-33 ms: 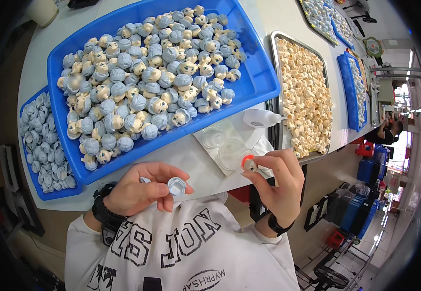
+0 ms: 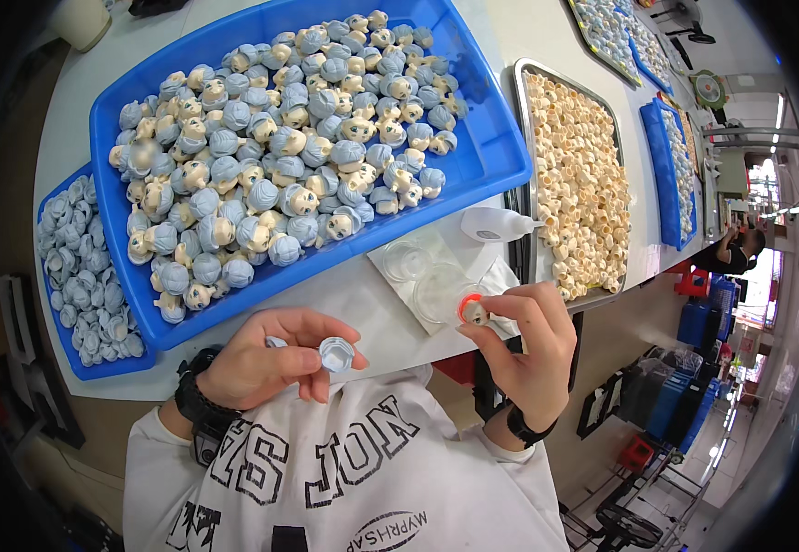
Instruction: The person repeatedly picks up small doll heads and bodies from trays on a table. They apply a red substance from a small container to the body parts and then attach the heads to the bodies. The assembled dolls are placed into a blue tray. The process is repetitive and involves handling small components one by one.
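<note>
My left hand is closed on a light-blue doll hair piece, held between thumb and fingers with its hollow side showing. A second bit of light blue shows between the fingers of that hand. My right hand pinches a small cream doll face part with a bright orange-red rim. It is held at the near right side of a clear plastic cup; whether they touch I cannot tell. Another clear round cup stands just behind, on a pale sheet.
A large blue tray of blue-haired doll heads fills the back left. Left of it, a smaller blue tray holds loose hair pieces. A white squeeze bottle lies beside a metal tray of cream parts. Another person is far right.
</note>
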Demonstrator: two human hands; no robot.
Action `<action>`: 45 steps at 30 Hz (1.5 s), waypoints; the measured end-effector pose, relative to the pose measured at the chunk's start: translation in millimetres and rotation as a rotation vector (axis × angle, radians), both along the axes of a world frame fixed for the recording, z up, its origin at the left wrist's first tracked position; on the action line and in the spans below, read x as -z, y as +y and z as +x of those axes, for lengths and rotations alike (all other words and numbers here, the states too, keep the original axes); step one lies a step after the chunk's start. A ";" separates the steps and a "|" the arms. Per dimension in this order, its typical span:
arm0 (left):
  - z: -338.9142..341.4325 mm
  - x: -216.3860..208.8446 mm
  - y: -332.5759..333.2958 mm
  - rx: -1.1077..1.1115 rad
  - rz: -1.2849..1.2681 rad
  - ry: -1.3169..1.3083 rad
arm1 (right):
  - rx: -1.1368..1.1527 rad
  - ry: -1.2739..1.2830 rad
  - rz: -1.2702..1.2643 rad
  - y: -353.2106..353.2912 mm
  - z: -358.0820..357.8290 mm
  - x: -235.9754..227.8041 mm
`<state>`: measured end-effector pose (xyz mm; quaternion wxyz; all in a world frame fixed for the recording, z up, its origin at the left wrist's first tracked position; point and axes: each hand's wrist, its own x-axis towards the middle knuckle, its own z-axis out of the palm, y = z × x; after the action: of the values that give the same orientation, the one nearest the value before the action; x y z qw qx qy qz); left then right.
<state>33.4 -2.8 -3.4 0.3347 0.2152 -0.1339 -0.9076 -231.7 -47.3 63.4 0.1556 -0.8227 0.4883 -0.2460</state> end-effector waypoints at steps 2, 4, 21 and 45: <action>-0.2 -1.4 -0.2 0.003 0.003 -0.017 | 0.013 -0.002 -0.037 -0.4 1.9 2.2; -0.1 -2.0 -0.4 0.006 0.007 -0.025 | 0.034 0.004 -0.064 0.0 3.4 3.4; -0.7 0.9 0.6 -0.007 0.009 0.009 | 0.229 -0.015 -0.015 8.4 8.0 10.0; -8.6 -19.6 -3.3 0.008 -0.041 -0.219 | 0.143 -0.113 -0.042 23.1 -5.8 8.0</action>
<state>24.8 -6.1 16.2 0.3188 0.3057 -0.1890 -0.8770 -237.5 -24.2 55.4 0.1474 -0.7736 0.5311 -0.3127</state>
